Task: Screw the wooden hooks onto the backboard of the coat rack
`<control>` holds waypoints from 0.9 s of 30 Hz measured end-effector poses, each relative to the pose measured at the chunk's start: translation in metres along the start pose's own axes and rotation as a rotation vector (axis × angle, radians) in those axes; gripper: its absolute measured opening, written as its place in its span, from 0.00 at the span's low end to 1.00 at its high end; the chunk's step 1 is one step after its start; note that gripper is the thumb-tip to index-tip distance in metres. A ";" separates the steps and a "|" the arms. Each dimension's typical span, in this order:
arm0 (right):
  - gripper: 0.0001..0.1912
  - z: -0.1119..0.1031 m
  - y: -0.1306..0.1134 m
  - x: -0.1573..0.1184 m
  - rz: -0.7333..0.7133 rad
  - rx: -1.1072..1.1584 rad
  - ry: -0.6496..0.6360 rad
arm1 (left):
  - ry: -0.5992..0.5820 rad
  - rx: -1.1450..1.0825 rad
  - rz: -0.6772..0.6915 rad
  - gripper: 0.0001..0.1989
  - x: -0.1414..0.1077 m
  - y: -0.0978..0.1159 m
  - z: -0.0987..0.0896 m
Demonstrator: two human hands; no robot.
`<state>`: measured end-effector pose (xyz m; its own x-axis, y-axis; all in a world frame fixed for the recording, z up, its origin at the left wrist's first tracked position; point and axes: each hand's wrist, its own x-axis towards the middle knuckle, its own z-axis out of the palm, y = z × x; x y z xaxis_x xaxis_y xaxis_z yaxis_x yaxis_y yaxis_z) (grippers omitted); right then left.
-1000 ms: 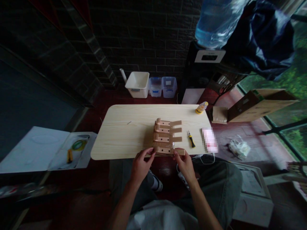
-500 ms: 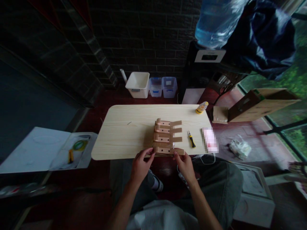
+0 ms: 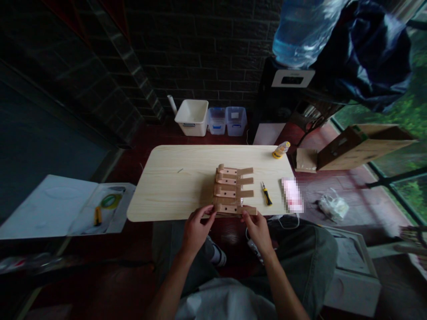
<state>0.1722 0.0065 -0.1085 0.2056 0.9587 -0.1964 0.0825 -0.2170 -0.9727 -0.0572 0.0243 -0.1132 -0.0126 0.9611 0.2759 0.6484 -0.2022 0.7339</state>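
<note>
Near the front edge of the pale wood-grain table (image 3: pixel 173 186) sits a brown, box-like cardboard piece (image 3: pixel 227 201). Across its top lie several light-brown strips (image 3: pixel 230 181), each with two dark round spots, a curled left end and a flap reaching right. My left hand (image 3: pixel 197 224) pinches the front left corner of the piece, fingers closed. At its front right, my right hand (image 3: pixel 256 227) grips the edge by the nearest strip, thumb on top; some fingertips are hidden. To the right lies a yellow-and-black screwdriver (image 3: pixel 266 195).
A clear bottle with yellow parts (image 3: pixel 280 150) stands at the table's back right corner. A blurred-out pink item (image 3: pixel 292 194) lies at the right edge. A thin grey piece (image 3: pixel 180 170) rests left of centre. Storage bins (image 3: pixel 192 118) and a water dispenser (image 3: pixel 276 93) stand beyond.
</note>
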 end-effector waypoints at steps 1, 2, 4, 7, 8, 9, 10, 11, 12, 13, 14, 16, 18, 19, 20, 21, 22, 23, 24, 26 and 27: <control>0.25 0.000 0.000 0.000 0.002 0.000 0.000 | -0.001 0.002 0.001 0.13 0.000 0.000 0.000; 0.25 0.000 0.000 0.000 0.006 -0.001 0.001 | 0.001 0.005 0.002 0.13 0.000 0.000 0.000; 0.24 0.000 0.000 0.000 0.013 -0.002 0.001 | 0.004 0.009 0.003 0.12 0.000 0.000 0.000; 0.23 0.000 0.000 -0.001 0.010 0.007 -0.005 | 0.010 0.009 0.008 0.12 0.001 0.001 0.000; 0.23 0.000 0.000 -0.001 0.008 0.011 -0.008 | 0.011 0.007 0.010 0.12 0.001 0.001 -0.001; 0.23 0.000 0.000 -0.002 0.009 0.014 -0.010 | 0.013 0.003 0.013 0.12 0.001 0.001 -0.001; 0.23 0.000 0.000 -0.002 0.010 0.015 -0.012 | 0.015 -0.001 0.016 0.12 0.001 0.002 -0.001; 0.23 0.000 0.000 -0.002 0.013 0.014 -0.012 | 0.017 -0.005 0.017 0.12 0.001 0.002 -0.001; 0.23 0.000 0.001 -0.002 0.016 0.010 -0.012 | 0.018 -0.006 0.017 0.12 0.001 0.002 -0.001; 0.23 0.000 0.001 -0.002 0.018 0.004 -0.010 | 0.018 -0.005 0.016 0.12 0.001 0.003 -0.001; 0.23 0.000 0.002 -0.001 0.018 0.000 -0.008 | 0.017 -0.002 0.014 0.12 0.001 0.003 -0.001; 0.23 0.000 0.003 -0.001 0.016 -0.002 -0.007 | 0.012 0.004 0.011 0.12 0.001 0.003 -0.001; 0.23 0.000 0.003 -0.001 0.013 0.006 -0.006 | 0.006 0.006 0.009 0.12 0.001 0.003 -0.002; 0.23 0.000 0.003 -0.001 0.011 0.010 -0.006 | 0.005 0.006 0.007 0.12 0.001 0.003 -0.002; 0.22 0.000 0.002 -0.001 0.011 0.013 -0.006 | 0.005 0.007 0.005 0.12 0.000 0.003 -0.002; 0.22 0.000 0.002 -0.001 0.012 0.014 -0.005 | 0.007 0.008 0.003 0.12 0.000 0.003 -0.002; 0.22 0.000 0.002 -0.002 0.013 0.016 -0.003 | 0.008 0.010 0.002 0.12 0.000 0.003 -0.002; 0.22 0.001 0.003 -0.002 0.014 0.019 -0.002 | 0.007 0.010 0.001 0.12 0.000 0.004 -0.002; 0.22 0.001 0.003 -0.002 0.014 0.025 0.001 | 0.005 0.010 0.001 0.12 0.000 0.004 -0.002; 0.23 0.001 0.004 -0.002 0.015 0.037 0.003 | 0.001 0.007 0.004 0.12 0.001 0.005 -0.002; 0.23 0.001 0.005 -0.001 0.016 0.040 0.003 | 0.000 0.006 0.005 0.12 0.001 0.005 -0.002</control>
<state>0.1711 0.0043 -0.1134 0.2092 0.9547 -0.2117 0.0401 -0.2247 -0.9736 -0.0556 0.0236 -0.1084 -0.0093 0.9602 0.2793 0.6528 -0.2057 0.7291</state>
